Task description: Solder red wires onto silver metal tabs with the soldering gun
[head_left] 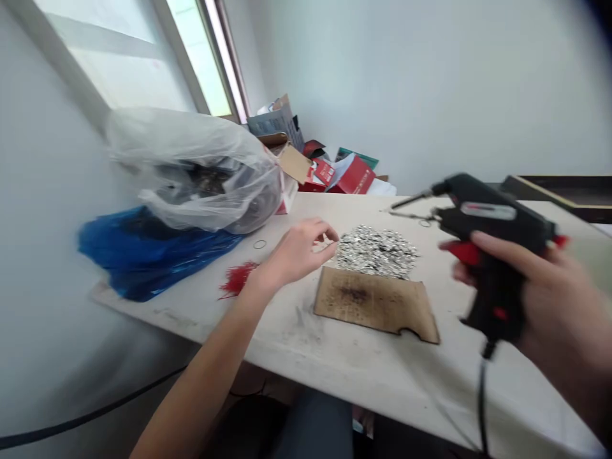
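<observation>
My right hand point(545, 274) grips a black soldering gun point(492, 217) with a red trigger, held above the right part of the table. Its long thin tip points left, a wire below it. A cord hangs from the handle. My left hand point(306, 245) is at the left edge of a pile of small shiny metal pieces point(375, 250), fingers curved and a small gap between thumb and forefinger. Nothing shows in it. In front of the pile lies a scorched cardboard piece point(382, 303), dark marks on its surface and a notch in its near edge.
A bundle of red wires point(236, 278) and a thin ring point(259, 244) lie left on the white table point(287, 331). Beyond are a blue plastic bag point(162, 252), a clear bag point(201, 166) and red boxes point(356, 175). A dark tray point(564, 191) stands at back right.
</observation>
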Tool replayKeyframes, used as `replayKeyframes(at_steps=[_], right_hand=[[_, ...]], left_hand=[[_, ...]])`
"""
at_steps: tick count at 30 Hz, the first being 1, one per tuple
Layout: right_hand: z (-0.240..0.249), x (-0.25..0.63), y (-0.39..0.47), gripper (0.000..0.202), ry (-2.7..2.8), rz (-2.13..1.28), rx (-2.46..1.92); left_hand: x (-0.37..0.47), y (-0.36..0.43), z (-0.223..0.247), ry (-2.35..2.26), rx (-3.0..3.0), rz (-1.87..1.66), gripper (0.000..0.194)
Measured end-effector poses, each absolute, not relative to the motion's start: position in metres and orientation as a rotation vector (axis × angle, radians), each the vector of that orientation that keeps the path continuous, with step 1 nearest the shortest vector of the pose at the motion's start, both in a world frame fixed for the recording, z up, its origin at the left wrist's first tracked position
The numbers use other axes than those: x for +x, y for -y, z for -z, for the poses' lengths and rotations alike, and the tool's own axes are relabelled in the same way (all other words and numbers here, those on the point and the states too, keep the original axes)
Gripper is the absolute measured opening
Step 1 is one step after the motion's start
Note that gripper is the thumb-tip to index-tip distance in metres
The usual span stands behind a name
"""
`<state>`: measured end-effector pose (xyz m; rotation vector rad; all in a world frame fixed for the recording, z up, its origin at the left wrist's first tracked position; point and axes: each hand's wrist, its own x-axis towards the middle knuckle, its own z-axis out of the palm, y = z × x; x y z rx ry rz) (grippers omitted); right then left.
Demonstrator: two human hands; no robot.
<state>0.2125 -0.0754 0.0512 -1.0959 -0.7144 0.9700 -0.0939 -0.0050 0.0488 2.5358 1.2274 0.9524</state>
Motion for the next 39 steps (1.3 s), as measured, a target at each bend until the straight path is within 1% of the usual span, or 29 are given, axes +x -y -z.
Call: replayKeyframes(at_steps=[3,5,10,13,23,28,35,39], right_hand=[[-0.057,0.206,0.034,0.022,0.764,-0.897,-0.942],[-0.048,0.207,0.012,0.019,0.742,-0.848,-0.904],[-0.006,0.225,-0.005,0.022,0.607,-0.893,-0.945],[0.007,0.233,-0.008,0.019,0.568,-0.926,-0.981],[0.007,0.235,-0.012,0.016,0.474,-1.011,-1.036],[0.006,0.234,-0.01,0.021,0.448,-1.034,-1.045],[0.004,0.231,-0.007,0.023,0.412,-1.07,-1.056],[0.003,0.227,-0.004,0.025,0.415,-1.101,-1.062]], left_hand=[[-0.048,-0.036,-0.041,-1.312,2.622,-0.632,0.01],[-0.033,-0.053,-0.029,-1.356,2.641,-0.531,0.011],[-0.026,-0.051,-0.002,-1.319,2.684,-0.637,0.01],[-0.018,-0.042,0.004,-1.3,2.687,-0.69,0.009],[-0.017,-0.047,0.006,-1.484,2.622,-0.547,0.017],[-0.016,-0.044,0.008,-1.436,2.626,-0.494,0.01],[-0.012,-0.04,0.017,-1.386,2.654,-0.448,0.02],[-0.009,-0.039,0.021,-1.394,2.699,-0.442,0.019]])
